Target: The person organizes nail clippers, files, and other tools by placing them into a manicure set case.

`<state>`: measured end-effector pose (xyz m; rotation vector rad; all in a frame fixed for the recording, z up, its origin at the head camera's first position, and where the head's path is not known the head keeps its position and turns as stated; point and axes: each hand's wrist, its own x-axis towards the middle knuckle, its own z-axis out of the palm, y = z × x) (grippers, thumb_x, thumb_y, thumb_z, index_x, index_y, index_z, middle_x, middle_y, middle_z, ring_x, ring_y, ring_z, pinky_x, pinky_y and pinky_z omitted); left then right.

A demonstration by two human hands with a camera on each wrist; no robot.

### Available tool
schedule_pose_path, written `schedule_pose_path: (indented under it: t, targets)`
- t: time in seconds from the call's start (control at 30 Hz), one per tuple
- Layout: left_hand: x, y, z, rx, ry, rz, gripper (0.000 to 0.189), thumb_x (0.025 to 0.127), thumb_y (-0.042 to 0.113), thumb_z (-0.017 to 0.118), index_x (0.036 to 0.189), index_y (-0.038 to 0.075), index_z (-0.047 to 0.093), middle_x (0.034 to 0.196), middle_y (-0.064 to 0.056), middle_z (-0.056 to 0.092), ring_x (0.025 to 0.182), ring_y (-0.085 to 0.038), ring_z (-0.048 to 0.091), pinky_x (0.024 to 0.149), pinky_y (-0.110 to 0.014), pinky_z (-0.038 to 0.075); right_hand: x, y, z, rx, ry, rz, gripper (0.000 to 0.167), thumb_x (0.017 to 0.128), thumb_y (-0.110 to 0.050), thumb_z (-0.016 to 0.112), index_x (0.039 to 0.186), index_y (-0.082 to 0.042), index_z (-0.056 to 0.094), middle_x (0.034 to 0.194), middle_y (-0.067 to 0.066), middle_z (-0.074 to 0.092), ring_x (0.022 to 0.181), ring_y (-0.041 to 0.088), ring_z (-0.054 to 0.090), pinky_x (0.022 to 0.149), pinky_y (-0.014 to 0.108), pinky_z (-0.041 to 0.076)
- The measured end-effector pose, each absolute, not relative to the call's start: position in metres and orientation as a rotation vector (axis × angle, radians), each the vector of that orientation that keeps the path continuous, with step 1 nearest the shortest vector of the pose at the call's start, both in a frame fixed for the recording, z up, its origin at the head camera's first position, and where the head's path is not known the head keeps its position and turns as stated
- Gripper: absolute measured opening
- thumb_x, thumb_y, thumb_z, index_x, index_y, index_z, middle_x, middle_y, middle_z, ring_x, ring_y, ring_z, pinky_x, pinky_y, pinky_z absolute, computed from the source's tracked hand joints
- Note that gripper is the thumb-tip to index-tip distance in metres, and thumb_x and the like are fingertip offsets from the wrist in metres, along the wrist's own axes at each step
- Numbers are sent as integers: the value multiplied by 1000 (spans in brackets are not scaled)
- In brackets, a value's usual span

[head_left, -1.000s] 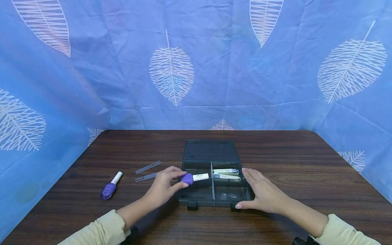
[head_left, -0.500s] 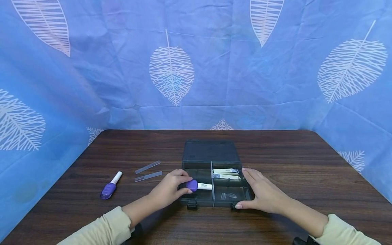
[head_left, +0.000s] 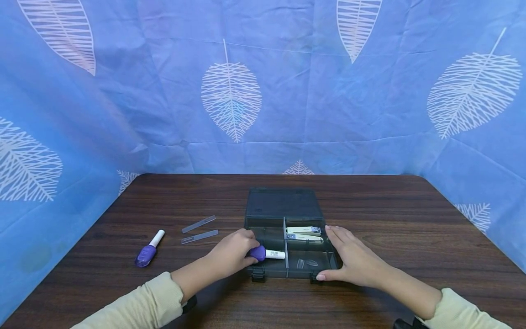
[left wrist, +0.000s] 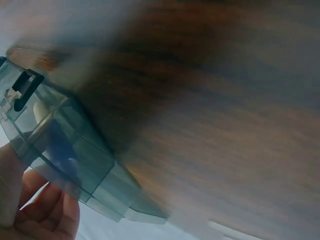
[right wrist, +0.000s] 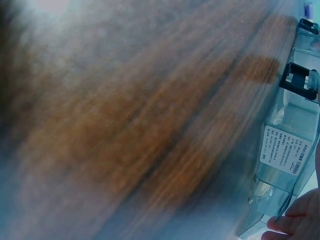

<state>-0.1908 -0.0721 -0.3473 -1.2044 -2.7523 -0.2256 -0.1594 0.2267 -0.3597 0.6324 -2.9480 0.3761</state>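
My left hand (head_left: pixel 232 254) pinches a purple nail polish bottle (head_left: pixel 258 253) by its body, low in the left front part of a dark see-through compartment box (head_left: pixel 268 275). Its white cap points right, close to the divider. In the left wrist view the bottle (left wrist: pixel 61 152) shows blurred through the box wall, with curled fingers at the rim. My right hand (head_left: pixel 356 262) rests against the box's right side, its fingers extended along the wall and its thumb at the front right latch. Two nail clippers (head_left: pixel 304 237) lie in the right back compartment.
The box lid (head_left: pixel 284 202) is laid back behind it. Small clear pieces (head_left: pixel 311 263) lie in the right front compartment. Two clear flat strips (head_left: pixel 199 236) and another purple nail polish bottle (head_left: pixel 145 256) lie left on the wooden table (head_left: pixel 370 201). A leaf-print cloth (head_left: pixel 271 109) hangs behind.
My left hand has brought the nail polish bottle from the box's left rim down and slightly right into the left front part. My right hand has stayed in place.
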Motion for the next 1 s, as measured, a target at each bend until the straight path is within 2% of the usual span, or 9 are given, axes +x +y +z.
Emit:
schedule_pose_path:
  t: [0.37, 0.47, 0.73, 1.0]
  targets:
    - [-190, -64, -344, -1194, -2716, 30, 16, 74, 23, 78, 82, 10, 75, 79, 1, 69, 71, -9, 53, 73, -22, 52, -159, 227, -359, 638, -2953, 367, 112, 67, -73, 61, 139, 7, 34, 142, 26, 38, 129, 47, 35, 99, 62, 34]
    - [-189, -64, -342, -1189, -2730, 19, 16, 75, 22, 78, 84, 10, 75, 81, 1, 69, 73, -10, 55, 73, -22, 53, -159, 227, -358, 639, -2956, 365, 112, 67, -74, 60, 139, 7, 34, 142, 26, 38, 129, 47, 35, 98, 62, 35]
    - [-188, -75, -339, -1156, -2758, -353, 26, 80, 17, 72, 101, 2, 71, 97, -6, 68, 92, -18, 61, 77, -27, 55, -159, 227, -359, 638, -2952, 358, 112, 67, -74, 60, 139, 7, 34, 141, 26, 38, 129, 46, 36, 98, 62, 35]
    - [-189, -105, -341, -1000, -2560, -414, 29, 77, 23, 75, 101, 6, 71, 98, -4, 67, 89, -17, 62, 73, -29, 55, -160, 227, -360, 647, -2932, 354, 112, 67, -75, 60, 138, 8, 36, 141, 26, 40, 128, 45, 38, 98, 60, 37]
